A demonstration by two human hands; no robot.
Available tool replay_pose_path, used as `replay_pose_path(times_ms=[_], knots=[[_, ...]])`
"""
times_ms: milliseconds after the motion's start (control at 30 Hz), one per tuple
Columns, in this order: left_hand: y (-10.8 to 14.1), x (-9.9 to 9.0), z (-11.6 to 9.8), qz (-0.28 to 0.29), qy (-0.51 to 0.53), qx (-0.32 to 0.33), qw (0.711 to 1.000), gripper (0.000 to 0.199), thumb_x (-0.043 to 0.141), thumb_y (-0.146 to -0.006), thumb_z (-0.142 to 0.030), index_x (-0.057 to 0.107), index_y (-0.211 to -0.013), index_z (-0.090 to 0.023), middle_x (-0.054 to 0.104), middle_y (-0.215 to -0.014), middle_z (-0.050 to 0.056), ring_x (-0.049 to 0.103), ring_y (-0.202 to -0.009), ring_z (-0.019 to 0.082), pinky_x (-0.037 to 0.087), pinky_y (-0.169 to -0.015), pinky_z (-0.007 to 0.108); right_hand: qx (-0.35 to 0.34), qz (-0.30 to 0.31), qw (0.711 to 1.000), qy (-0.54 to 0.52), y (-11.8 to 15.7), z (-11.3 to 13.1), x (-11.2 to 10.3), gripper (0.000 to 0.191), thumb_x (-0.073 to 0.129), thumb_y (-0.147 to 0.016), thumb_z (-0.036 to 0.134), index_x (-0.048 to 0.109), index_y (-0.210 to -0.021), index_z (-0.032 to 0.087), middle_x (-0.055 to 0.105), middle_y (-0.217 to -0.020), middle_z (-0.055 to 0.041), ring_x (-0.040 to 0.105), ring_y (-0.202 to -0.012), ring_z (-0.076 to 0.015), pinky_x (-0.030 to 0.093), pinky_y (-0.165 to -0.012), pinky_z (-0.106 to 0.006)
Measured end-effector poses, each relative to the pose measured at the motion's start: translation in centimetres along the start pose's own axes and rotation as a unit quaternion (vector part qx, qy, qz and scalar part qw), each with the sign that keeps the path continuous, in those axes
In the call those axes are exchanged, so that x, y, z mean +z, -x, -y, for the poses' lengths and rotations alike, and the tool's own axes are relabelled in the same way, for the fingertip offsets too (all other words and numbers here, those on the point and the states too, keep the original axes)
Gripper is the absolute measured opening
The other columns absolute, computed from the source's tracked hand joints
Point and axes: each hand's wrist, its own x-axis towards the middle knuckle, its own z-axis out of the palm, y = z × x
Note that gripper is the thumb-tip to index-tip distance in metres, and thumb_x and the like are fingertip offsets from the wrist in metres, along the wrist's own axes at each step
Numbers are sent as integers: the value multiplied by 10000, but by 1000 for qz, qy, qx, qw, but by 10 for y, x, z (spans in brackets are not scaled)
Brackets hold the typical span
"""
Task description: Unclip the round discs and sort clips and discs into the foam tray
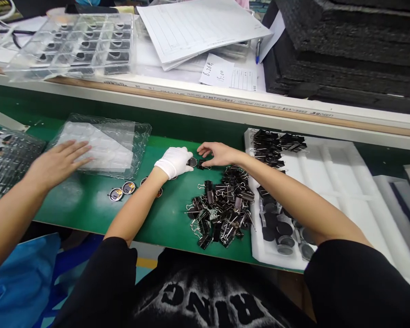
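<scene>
Evidently, the small round disc (192, 162) sits near the middle of the frame, at the fingertips of the white-gloved left hand (173, 162); whether they clamp it, I cannot tell. Just to its right, the bare right hand (218, 154) arches with thumb and fingers apart, thumb by a black clip (202, 164). The disc looks light and stiff, perhaps slippery on its flat face, so its rim seems the safer hold. The clip is probably sturdy and springy, best taken by its sides.
</scene>
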Motion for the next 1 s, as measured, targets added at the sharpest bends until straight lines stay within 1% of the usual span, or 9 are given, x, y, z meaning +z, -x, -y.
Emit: replay_pose_path(times_ms=[67,133,167,233,333,400,633,833,1000], knots=[[-9,6,-1,18,-30,28,999,356,673,-1002,-462,734,-1208,-178,728,-1201,135,702,-1105,255,493,-932,338,58,-85,995,-13,-6,8,13,454,742,-929,342,648,-1347,191,697,-1397,-144,653,-1272,-288,505,-1113,-466],[-13,9,0,33,-55,46,997,386,678,-984,-483,737,-1208,-174,719,-1206,155,699,-1108,286,470,-884,352,169,-204,964,8,-15,17,30,372,523,-1064,413,639,-1346,199,658,-1419,-171,587,-1350,-336,444,-1151,-551],[-15,10,1,38,-64,51,996,405,684,-975,-494,735,-1216,-173,715,-1203,164,699,-1104,304,465,-860,363,221,-250,943,19,-20,20,38,409,408,-1103,431,629,-1360,201,632,-1438,-187,555,-1379,-357,416,-1160,-583],[-18,12,3,47,-79,60,994,441,688,-963,-516,729,-1244,-179,706,-1197,169,698,-1088,328,457,-817,376,275,-290,915,46,-29,23,51,493,293,-1124,448,594,-1416,189,560,-1512,-213,477,-1450,-382,351,-1193,-608],[-21,14,6,49,-95,75,991,466,690,-961,-518,706,-1299,-198,693,-1207,158,687,-1085,336,441,-784,377,277,-298,910,84,-38,15,63,559,268,-1123,474,527,-1494,145,464,-1608,-234,356,-1537,-392,265,-1237,-616],[-23,17,7,45,-95,83,991,463,698,-960,-509,700,-1305,-199,687,-1207,152,678,-1080,335,431,-779,378,259,-300,913,98,-39,4,67,588,249,-1121,497,501,-1519,144,448,-1620,-226,327,-1550,-387,240,-1244,-617],[-32,29,11,29,-57,102,993,467,682,-978,-504,687,-1333,-200,663,-1252,151,640,-1100,338,427,-838,392,230,-299,922,82,-34,-22,75,591,174,-1115,529,531,-1452,199,501,-1538,-187,363,-1522,-334,226,-1251,-625],[-35,34,12,30,9,104,994,507,687,-984,-461,649,-1414,-196,634,-1322,153,607,-1188,343,446,-952,408,225,-303,922,82,-34,-23,76,571,153,-1114,498,543,-1404,196,518,-1510,-178,381,-1510,-325,231,-1257,-614],[-37,36,7,38,24,111,993,505,707,-971,-451,656,-1394,-180,625,-1305,160,598,-1200,350,452,-974,423,227,-301,922,84,-33,-23,74,544,162,-1116,477,537,-1390,193,516,-1505,-177,386,-1506,-324,224,-1263,-616]])
